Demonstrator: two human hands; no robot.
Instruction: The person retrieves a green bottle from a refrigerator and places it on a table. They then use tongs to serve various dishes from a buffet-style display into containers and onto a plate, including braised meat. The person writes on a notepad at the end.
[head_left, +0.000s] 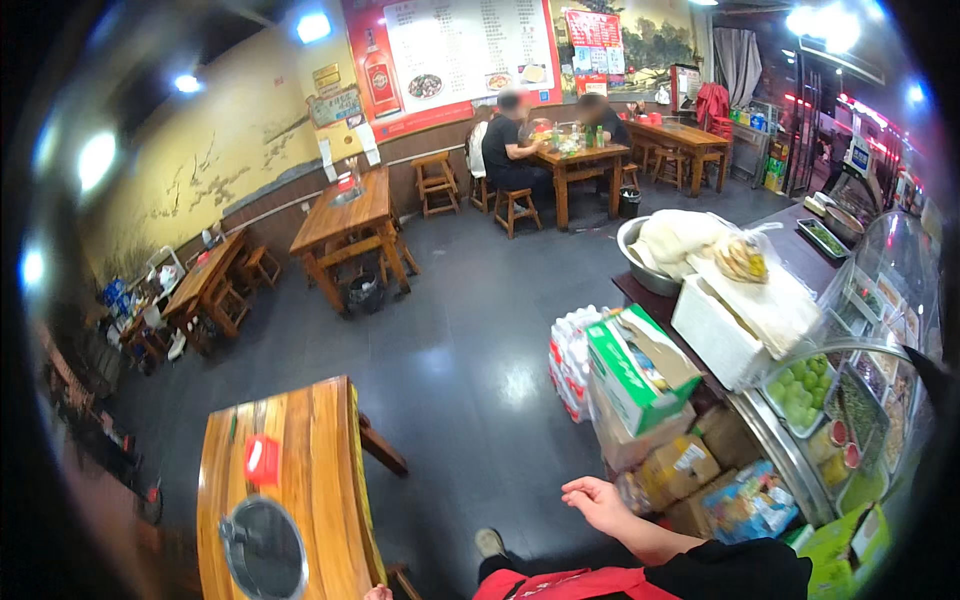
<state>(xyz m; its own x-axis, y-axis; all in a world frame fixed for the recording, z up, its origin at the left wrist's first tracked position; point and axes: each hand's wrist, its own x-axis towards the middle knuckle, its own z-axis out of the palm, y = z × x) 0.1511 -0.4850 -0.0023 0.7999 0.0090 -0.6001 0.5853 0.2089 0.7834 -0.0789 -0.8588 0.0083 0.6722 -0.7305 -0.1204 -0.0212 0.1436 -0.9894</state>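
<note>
My right hand (596, 504) is held out over the dark tiled floor, its fingers loosely bent and nothing in them. Cardboard boxes (675, 471) are stacked just to the right of it. At the bottom edge, only the fingertips of my left hand (379, 592) show, beside the edge of a wooden table (330, 465); whether it holds anything is hidden. That table bears a red tissue box (262, 460) and a round metal-rimmed inset (264, 551). A red apron (562, 583) covers my front, and one shoe (490, 541) shows on the floor.
An open green-and-white carton (637, 375) stands beside the counter. On the counter are a white foam box (716, 330), a metal basin (649, 259) and a curved food display with trays (799, 394). Farther off, people sit at a wooden table (581, 155) among stools (517, 212).
</note>
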